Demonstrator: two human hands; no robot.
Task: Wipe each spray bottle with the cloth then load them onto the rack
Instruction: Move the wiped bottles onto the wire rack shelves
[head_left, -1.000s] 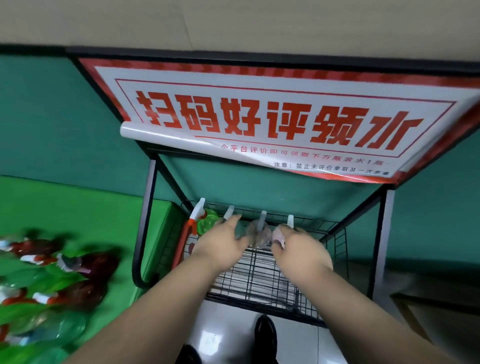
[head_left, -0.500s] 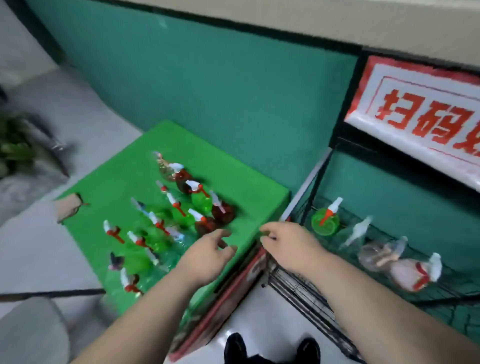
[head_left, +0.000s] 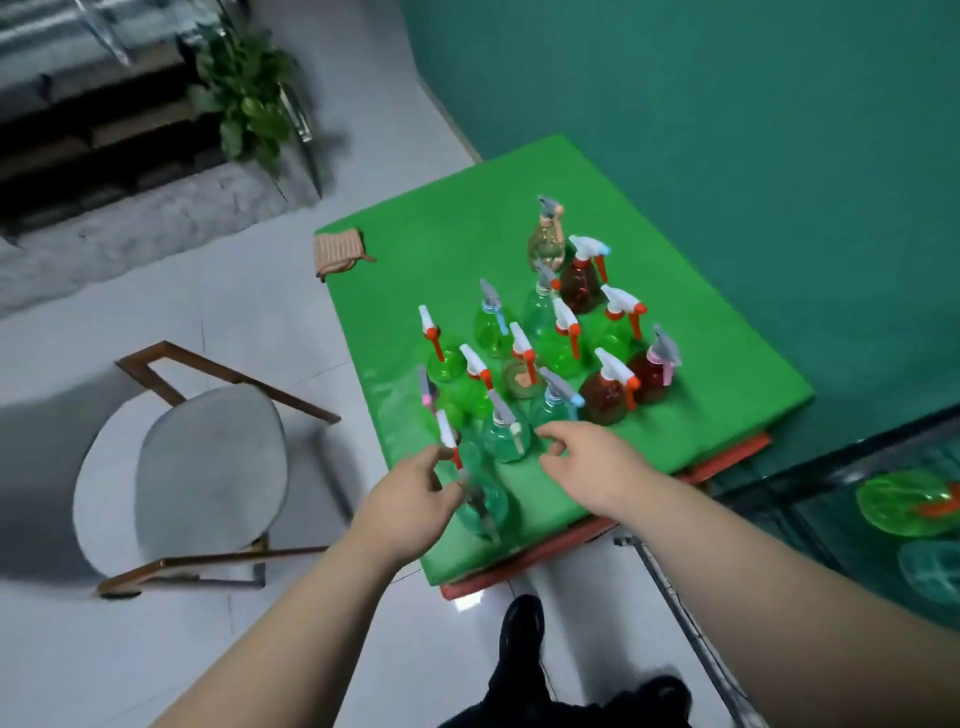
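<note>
Crowding green table (head_left: 727, 374): spray bottles (head_left: 605, 397), cloth (head_left: 340, 252) at corner; chair (head_left: 208, 467) L.

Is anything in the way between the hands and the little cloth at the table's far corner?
For the right hand, yes: the green spray bottles stand between it and the cloth. The left hand seems to have a barer path along the table's left edge, passing beside those bottles.
</note>
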